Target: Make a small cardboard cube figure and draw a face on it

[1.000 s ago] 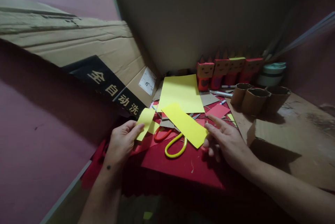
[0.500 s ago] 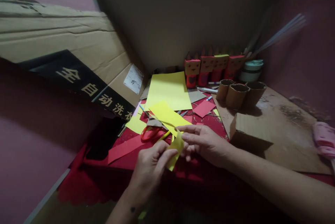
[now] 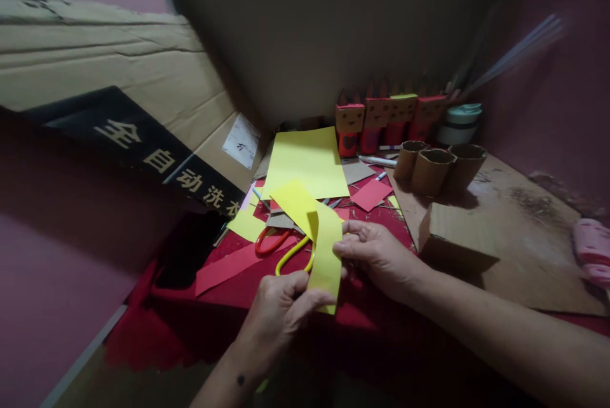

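Observation:
A curved yellow paper strip stands upright between my hands at the front edge of the table. My left hand pinches its lower end, thumb across the front. At its right edge my right hand grips it with thumb and fingers; some fingertips are hidden behind. Just beyond lies another yellow paper piece, partly covered by the strip. Scissors with one red and one yellow handle loop rest under the papers, left of the strip. A red paper strip lies flat to their left.
A large yellow sheet lies behind. Several cardboard figures line the back. Three cardboard tubes and a folded cardboard piece stand on a brown board at right. A big carton leans at left.
The yellow strip, bent and seen narrow before, now faces me more broadly and reaches higher. My left hand has dropped slightly; my right hand has shifted a little right along its edge.

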The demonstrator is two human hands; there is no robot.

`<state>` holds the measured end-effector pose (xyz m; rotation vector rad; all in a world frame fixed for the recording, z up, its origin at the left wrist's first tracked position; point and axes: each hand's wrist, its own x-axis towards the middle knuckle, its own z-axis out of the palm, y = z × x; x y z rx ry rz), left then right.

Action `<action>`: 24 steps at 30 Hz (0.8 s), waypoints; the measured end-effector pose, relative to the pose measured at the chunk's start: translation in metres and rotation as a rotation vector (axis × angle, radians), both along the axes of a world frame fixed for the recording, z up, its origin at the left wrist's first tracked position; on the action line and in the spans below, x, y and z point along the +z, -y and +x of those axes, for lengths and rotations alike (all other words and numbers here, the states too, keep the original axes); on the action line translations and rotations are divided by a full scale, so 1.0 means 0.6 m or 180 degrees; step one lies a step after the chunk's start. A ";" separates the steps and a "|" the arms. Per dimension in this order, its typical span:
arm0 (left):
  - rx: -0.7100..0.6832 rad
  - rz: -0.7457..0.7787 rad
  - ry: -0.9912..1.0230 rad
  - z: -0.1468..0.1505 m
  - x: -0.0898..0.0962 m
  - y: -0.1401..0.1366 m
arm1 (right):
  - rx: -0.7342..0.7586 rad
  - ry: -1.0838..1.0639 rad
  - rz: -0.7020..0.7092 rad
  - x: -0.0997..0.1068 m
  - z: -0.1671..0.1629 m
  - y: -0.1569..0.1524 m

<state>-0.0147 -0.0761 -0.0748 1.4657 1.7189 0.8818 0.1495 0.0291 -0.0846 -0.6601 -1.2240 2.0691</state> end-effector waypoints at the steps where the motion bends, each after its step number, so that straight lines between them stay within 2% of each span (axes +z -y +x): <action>1: -0.0036 0.0019 0.0038 -0.002 0.003 0.005 | -0.0018 -0.0008 0.0022 -0.001 0.001 0.000; 4: 0.0011 0.0323 -0.0185 -0.027 0.019 0.015 | -0.0065 0.0075 0.0067 -0.006 0.002 0.000; 6: 0.0242 0.0560 -0.0824 -0.062 0.032 0.011 | -0.0114 0.0155 0.0063 -0.008 0.002 0.001; 8: 0.0482 0.0605 -0.1817 -0.108 0.042 -0.007 | -0.0178 0.0191 0.0056 -0.008 0.001 0.002; 10: 0.0459 0.0450 -0.2118 -0.156 0.049 -0.035 | -0.0192 0.0245 0.0133 -0.006 0.001 0.002; 13: 0.0028 0.0143 -0.2320 -0.209 0.057 -0.084 | -0.0194 0.0407 0.0286 -0.002 0.000 0.003; 15: -0.0343 -0.0076 -0.2410 -0.226 0.065 -0.113 | -0.0184 0.0445 0.0282 -0.001 0.000 0.003; 19: -0.0987 -0.0469 -0.2553 -0.234 0.083 -0.158 | -0.0140 0.0423 0.0209 -0.002 -0.001 0.002; 24: -0.1352 -0.0862 -0.2801 -0.235 0.088 -0.198 | -0.0117 0.0497 0.0253 -0.009 -0.001 0.000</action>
